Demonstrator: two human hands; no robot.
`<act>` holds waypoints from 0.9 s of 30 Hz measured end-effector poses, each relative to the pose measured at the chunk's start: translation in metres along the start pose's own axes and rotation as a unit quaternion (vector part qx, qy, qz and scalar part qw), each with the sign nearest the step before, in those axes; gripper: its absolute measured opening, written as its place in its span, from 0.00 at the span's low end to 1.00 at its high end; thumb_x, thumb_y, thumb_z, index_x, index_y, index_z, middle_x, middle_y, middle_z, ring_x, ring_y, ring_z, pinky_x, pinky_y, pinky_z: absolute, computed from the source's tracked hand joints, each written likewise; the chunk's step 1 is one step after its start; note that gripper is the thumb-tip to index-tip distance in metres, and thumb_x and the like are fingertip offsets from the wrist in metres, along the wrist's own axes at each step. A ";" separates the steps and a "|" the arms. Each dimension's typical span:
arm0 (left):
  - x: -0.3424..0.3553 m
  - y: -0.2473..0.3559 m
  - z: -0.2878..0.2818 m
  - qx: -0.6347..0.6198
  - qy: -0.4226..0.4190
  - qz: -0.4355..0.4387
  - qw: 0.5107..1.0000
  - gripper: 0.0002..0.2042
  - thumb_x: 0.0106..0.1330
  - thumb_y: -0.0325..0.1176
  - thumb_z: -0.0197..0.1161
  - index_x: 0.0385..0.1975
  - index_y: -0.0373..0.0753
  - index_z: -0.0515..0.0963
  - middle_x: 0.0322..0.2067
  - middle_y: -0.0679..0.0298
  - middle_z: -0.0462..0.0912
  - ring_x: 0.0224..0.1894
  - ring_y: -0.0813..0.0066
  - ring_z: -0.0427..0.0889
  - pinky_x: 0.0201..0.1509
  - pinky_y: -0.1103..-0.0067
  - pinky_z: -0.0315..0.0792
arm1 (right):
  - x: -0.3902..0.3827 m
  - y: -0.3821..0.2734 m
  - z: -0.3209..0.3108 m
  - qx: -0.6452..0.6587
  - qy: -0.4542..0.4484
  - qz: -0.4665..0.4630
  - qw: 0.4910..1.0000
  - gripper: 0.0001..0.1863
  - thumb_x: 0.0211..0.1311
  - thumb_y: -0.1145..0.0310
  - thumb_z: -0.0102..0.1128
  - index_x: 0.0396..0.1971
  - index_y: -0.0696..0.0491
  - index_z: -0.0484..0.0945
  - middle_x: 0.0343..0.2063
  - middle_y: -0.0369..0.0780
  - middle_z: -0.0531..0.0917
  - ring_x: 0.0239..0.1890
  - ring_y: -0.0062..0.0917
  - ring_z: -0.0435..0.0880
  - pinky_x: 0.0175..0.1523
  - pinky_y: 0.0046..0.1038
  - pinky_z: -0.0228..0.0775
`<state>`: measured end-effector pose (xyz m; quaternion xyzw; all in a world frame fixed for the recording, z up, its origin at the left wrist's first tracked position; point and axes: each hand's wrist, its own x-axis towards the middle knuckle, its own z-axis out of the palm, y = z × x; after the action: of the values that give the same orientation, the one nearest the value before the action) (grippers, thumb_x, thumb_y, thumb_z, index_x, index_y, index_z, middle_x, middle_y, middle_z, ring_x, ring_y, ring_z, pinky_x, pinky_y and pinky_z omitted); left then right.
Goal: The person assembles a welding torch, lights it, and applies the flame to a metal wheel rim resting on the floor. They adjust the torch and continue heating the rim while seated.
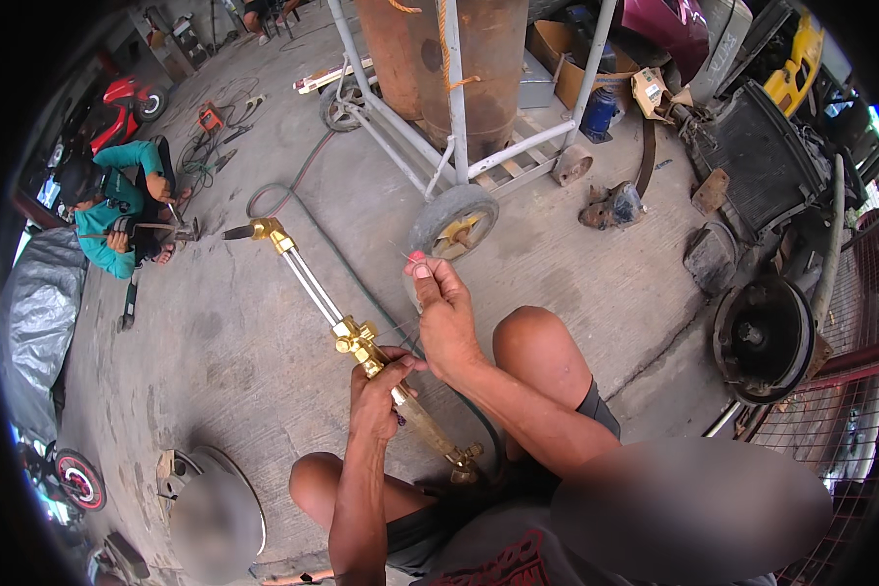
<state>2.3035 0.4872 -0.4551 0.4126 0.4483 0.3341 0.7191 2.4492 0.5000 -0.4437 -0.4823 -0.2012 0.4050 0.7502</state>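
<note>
My left hand (373,396) is closed around the handle of a brass and silver cutting torch (314,285). The torch slants away to the upper left, its dark tip pointing at the far left over the concrete floor. Just right of it, my right hand (446,317) is raised with thumb and forefinger pinched on a small red piece (417,257). Thin wire-like strands stick out near those fingers; the rest of the piece is hidden in the grip. A green and red hose (332,244) runs along the floor beside the torch.
Ahead stands a grey wheeled cart (459,137) carrying rusty cylinders. A co-worker in a teal shirt (132,186) crouches at the left with a tool. Metal car parts, a blue bottle jack (599,115) and a round drum (764,337) lie right. A wheel rim (239,469) sits lower left.
</note>
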 end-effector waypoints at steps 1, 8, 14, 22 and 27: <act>0.000 0.000 0.001 -0.002 -0.005 -0.005 1.000 0.13 0.63 0.25 0.67 0.46 0.28 0.82 0.37 0.54 0.89 0.28 0.74 0.81 0.31 0.78 0.79 | 0.000 0.000 0.000 0.002 0.001 0.002 1.000 0.11 0.86 0.63 0.53 0.47 0.53 0.80 0.45 0.31 0.80 0.49 0.14 0.71 0.61 0.21 0.63; 0.000 0.001 0.008 0.017 -0.030 -0.009 0.999 0.11 0.63 0.25 0.71 0.43 0.30 0.82 0.34 0.59 0.87 0.27 0.76 0.82 0.29 0.79 0.78 | 0.003 0.010 -0.006 0.053 0.024 0.026 0.998 0.10 0.85 0.62 0.54 0.45 0.50 0.81 0.43 0.29 0.81 0.40 0.14 0.67 0.51 0.20 0.63; 0.001 -0.008 0.005 0.020 -0.011 0.019 1.000 0.08 0.66 0.26 0.71 0.41 0.31 0.83 0.32 0.60 0.86 0.31 0.74 0.84 0.31 0.77 0.78 | -0.010 -0.001 0.000 0.061 0.014 0.085 0.994 0.10 0.85 0.63 0.53 0.43 0.51 0.79 0.41 0.29 0.78 0.45 0.14 0.69 0.57 0.21 0.62; 0.004 -0.005 0.002 0.011 0.029 0.007 0.999 0.06 0.66 0.25 0.68 0.39 0.32 0.82 0.28 0.59 0.85 0.28 0.72 0.83 0.30 0.76 0.77 | -0.015 0.012 -0.007 0.062 -0.016 0.045 0.997 0.09 0.84 0.64 0.55 0.45 0.52 0.80 0.40 0.29 0.79 0.39 0.14 0.68 0.50 0.21 0.64; 0.003 -0.007 0.002 -0.007 0.044 0.011 0.999 0.05 0.65 0.24 0.68 0.37 0.32 0.82 0.27 0.59 0.85 0.27 0.72 0.83 0.29 0.76 0.77 | -0.014 0.012 -0.013 0.009 -0.039 0.044 0.998 0.07 0.84 0.66 0.56 0.48 0.52 0.80 0.41 0.30 0.80 0.38 0.15 0.74 0.46 0.22 0.70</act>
<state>2.3074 0.4864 -0.4622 0.3973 0.4725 0.3628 0.6981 2.4449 0.4842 -0.4591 -0.4676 -0.2048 0.4582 0.7276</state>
